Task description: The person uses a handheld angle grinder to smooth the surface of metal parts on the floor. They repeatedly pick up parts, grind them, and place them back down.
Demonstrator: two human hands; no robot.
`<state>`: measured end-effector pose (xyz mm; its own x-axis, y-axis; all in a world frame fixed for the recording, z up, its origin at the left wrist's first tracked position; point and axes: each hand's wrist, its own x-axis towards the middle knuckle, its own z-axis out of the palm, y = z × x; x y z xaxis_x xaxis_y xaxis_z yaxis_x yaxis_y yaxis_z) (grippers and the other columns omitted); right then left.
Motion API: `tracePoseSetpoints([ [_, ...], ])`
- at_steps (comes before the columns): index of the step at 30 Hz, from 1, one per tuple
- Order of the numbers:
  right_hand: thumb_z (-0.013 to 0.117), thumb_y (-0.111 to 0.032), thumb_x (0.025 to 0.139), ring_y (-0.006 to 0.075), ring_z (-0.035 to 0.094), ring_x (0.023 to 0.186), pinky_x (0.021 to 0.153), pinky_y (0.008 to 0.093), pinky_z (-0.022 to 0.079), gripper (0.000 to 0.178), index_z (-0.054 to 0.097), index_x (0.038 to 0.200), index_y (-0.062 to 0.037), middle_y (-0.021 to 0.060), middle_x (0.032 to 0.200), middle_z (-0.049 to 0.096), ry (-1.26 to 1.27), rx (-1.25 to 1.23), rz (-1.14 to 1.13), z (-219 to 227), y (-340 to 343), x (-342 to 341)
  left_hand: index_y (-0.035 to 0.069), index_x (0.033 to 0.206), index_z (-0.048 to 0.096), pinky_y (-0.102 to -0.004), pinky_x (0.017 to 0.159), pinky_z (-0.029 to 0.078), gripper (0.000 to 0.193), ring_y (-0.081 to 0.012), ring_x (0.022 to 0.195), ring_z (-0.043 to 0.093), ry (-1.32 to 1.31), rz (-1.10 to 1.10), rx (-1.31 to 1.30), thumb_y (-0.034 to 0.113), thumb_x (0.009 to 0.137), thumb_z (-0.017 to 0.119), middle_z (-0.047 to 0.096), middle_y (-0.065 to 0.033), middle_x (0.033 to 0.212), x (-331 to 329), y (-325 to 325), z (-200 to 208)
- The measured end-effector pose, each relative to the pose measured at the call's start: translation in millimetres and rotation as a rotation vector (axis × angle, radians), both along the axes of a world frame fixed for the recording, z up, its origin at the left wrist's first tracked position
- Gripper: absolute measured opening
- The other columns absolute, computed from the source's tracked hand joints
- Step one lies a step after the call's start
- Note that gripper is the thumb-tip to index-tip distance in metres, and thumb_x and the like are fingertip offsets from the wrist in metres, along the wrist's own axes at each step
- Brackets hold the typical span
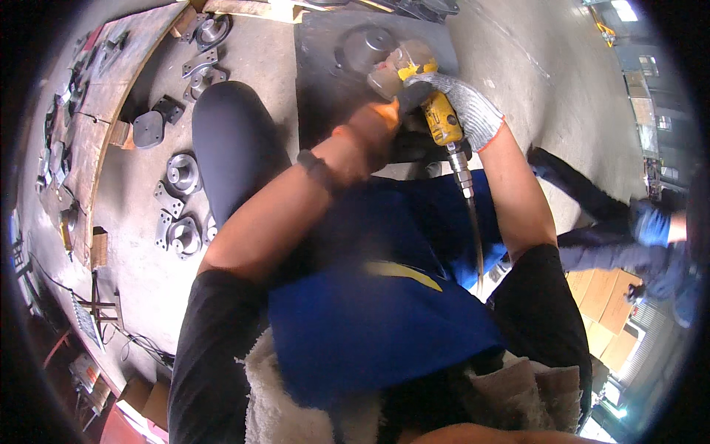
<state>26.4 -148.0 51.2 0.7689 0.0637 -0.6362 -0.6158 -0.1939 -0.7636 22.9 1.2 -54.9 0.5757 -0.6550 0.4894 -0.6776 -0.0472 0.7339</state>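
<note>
Blue apron (384, 333) – nearest the camera, spread across the lower centre of the frame; a pale towel (285, 403) is seen at its lower left. Yellow power tool (442, 118), upper centre: its body is gripped by the right hand (471, 107), white-gloved, fingers wrapped round it; a hose (477, 237) is attached below. Left hand (411, 96), in a dark glove with orange cuff, is placed at the tool – whether spread or closed cannot be told. Round metal part (372, 43): set on the dark counter (314, 66). Flanged metal parts (183, 174): laid on the floor (133, 200), left.
</note>
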Motion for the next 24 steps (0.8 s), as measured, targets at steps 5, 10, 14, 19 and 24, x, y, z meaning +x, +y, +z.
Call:
tracePoseSetpoints([
  [5,0.066,-0.044,0.079,0.016,0.06,0.075,0.065,0.0302,0.05,0.05,0.059,0.114,-0.0098,0.0054,0.093,0.064,0.09,-0.05,0.028,-11,2,15,0.011,0.114,0.058,-0.0327,0.086,0.048,0.031,-0.0247,0.101,0.06,0.237,0.108,-0.173,0.031,0.09,0.054,0.063,-0.0111,0.111,0,-15,-58],
  [10,0.069,-0.04,0.076,0.0161,0.061,0.075,0.065,0.0297,0.049,0.045,0.061,0.109,-0.0098,0.0058,0.092,0.064,0.018,0.014,-0.04,14,18,-4,0.015,0.113,0.058,-0.0294,0.084,0.049,0.03,-0.0234,0.101,0.061,0.171,0.359,0.444,0.027,0.085,0.06,0.064,-0.0086,0.103,-10,-10,-6],
  [14,0.063,-0.025,0.083,0.0202,0.064,0.082,0.071,0.0299,0.053,0.029,0.061,0.105,-0.0061,0.009,0.095,0.065,-0.013,0.122,-0.189,10,-7,-8,0.015,0.113,0.059,-0.0311,0.08,0.05,0.032,-0.0248,0.096,0.061,0.102,0.156,0.644,0.025,0.082,0.062,0.065,-0.0079,0.101,-15,4,66],
  [19,0.056,-0.026,0.088,0.0216,0.064,0.088,0.078,0.031,0.054,0.03,0.06,0.108,-0.0034,0.0101,0.1,0.064,-0.049,0.074,-0.225,43,-11,-10,0.009,0.102,0.062,-0.0323,0.075,0.052,0.024,-0.0252,0.087,0.065,0.123,0.04,0.734,0.018,0.079,0.062,0.066,-0.0101,0.092,-7,-7,94],
  [24,0.058,-0.028,0.086,0.0202,0.064,0.085,0.075,0.0298,0.054,0.03,0.061,0.106,-0.0059,0.0083,0.097,0.065,-0.017,-0.035,-0.195,60,6,-7,0.01,0.103,0.062,-0.032,0.073,0.053,0.023,-0.0244,0.086,0.065,0.053,0.102,0.686,0.02,0.082,0.06,0.066,-0.009,0.093,-11,-6,86],
])
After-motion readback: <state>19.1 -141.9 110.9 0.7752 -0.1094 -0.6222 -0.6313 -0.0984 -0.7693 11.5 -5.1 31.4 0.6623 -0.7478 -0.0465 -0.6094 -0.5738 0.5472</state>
